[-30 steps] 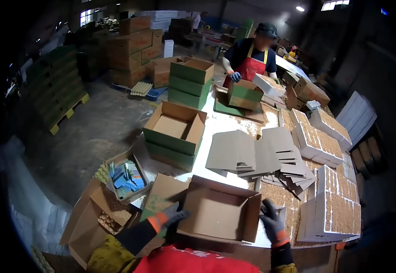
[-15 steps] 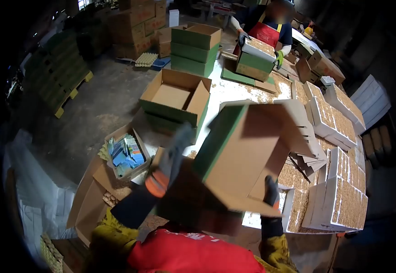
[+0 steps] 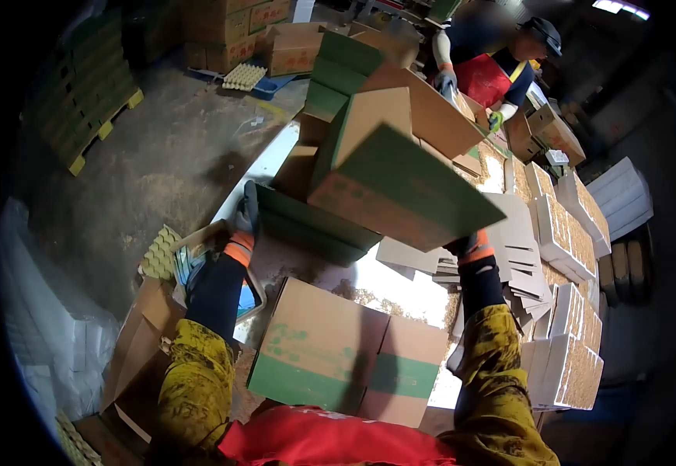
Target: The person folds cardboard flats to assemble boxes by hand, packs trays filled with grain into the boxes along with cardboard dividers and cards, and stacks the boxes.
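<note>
A green-and-brown open cardboard box [image 3: 400, 179] is held tilted, flaps spread, over another open box [image 3: 299, 221] on the table's far left part. At its near right corner is my right hand [image 3: 474, 247], gloved and closed on it, with most fingers hidden behind the flap. My left hand [image 3: 248, 210], in a grey glove with an orange cuff, lies with straight fingers against the left end of the lower box. Right in front of me stands a closed cardboard box [image 3: 338, 346] with a green band.
White foam trays [image 3: 563, 233] with brown crumbly tops line the right side. Flat cardboard sheets [image 3: 520, 256] lie beside them. A small box of blue packets [image 3: 249, 299] and egg trays [image 3: 159, 252] are at left. Across the table, a co-worker in a red apron [image 3: 482, 78] handles a tray.
The open box has moved forward and away from me, uncovering the closed box. My left hand has moved left and slightly forward to the lower box; my right hand has gone forward.
</note>
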### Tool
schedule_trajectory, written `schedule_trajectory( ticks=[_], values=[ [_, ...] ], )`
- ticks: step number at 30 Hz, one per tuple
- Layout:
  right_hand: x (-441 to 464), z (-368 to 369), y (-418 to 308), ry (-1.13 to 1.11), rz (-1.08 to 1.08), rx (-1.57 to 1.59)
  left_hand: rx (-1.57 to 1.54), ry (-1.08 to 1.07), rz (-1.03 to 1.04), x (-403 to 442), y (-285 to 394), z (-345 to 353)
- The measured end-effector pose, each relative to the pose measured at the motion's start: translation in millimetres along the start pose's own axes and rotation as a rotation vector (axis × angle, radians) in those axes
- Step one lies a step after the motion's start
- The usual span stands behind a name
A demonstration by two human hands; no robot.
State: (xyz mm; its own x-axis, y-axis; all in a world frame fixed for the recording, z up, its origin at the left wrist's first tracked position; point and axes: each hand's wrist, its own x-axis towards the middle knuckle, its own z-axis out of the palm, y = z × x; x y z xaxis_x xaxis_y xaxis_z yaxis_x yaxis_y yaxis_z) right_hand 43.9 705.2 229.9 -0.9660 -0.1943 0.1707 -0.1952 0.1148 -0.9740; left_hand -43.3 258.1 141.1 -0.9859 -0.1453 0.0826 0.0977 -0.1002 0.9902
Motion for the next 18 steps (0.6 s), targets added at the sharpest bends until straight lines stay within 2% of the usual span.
schedule_trajectory(
  ticks=[2,3,4,6,7,8,9,13,14,15,16,17,18],
  values=[
    [28,24,-7,0.041,0.237,0.822,0.034,0.031,0.056,1,-26,-4],
    [37,51,-17,0.227,0.317,0.659,0.01,0.068,0.112,7,-60,2],
    [49,62,4,0.163,0.198,0.258,-0.012,0.104,0.168,13,-93,9],
    [68,94,27,0.283,0.177,0.018,0.004,0.135,0.188,6,-104,17],
    [73,113,24,0.469,0.281,0.175,0.023,0.14,0.181,2,-105,19],
    [78,123,18,0.471,0.388,0.345,0.044,0.143,0.167,-1,-105,20],
    [70,130,26,0.388,0.222,0.398,0.067,0.14,0.144,-2,-106,18],
    [89,156,16,0.528,0.309,0.503,0.16,0.094,0.04,24,-99,8],
    [75,156,14,0.501,0.155,0.468,0.181,0.08,0.006,30,-101,4],
    [53,150,10,0.524,0.235,0.552,0.195,0.076,-0.011,35,-104,1],
    [30,146,4,0.543,0.301,0.639,0.196,0.099,0.017,38,-114,-1],
    [2,143,-1,0.563,0.276,0.515,0.026,0.231,0.095,54,-181,-6],
    [-26,139,-6,0.586,0.256,0.39,0.584,0.081,0.209,-21,-45,1]
  ],
)
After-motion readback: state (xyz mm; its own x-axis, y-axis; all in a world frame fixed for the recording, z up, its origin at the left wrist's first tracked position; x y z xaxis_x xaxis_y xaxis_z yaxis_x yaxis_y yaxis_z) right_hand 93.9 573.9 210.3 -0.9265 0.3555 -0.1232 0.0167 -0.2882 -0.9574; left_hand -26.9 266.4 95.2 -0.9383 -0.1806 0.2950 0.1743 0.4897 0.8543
